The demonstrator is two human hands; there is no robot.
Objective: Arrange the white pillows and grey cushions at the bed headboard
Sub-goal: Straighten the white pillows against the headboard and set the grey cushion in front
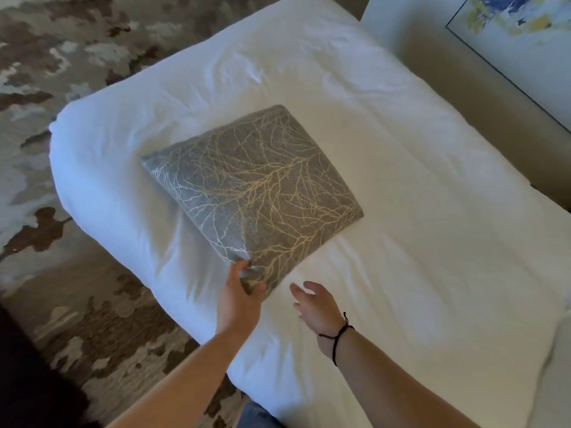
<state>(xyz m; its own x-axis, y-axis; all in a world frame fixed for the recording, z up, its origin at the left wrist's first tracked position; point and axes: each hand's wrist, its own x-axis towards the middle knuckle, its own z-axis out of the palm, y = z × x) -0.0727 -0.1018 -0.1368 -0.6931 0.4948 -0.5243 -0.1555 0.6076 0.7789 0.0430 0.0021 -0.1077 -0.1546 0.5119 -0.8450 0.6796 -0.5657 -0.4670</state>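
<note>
Grey cushion [251,183], no legible writing

I stand by a bed [401,196] dressed in rumpled white linen, on a mottled brown and cream carpet [61,72]. A framed abstract painting [519,35] hangs on the pale wall [395,20].

Patterned brown-beige carpet [61,88] left of bed [432,242]; white rumpled duvet; framed abstract painting [519,32] on wall top right.
</note>
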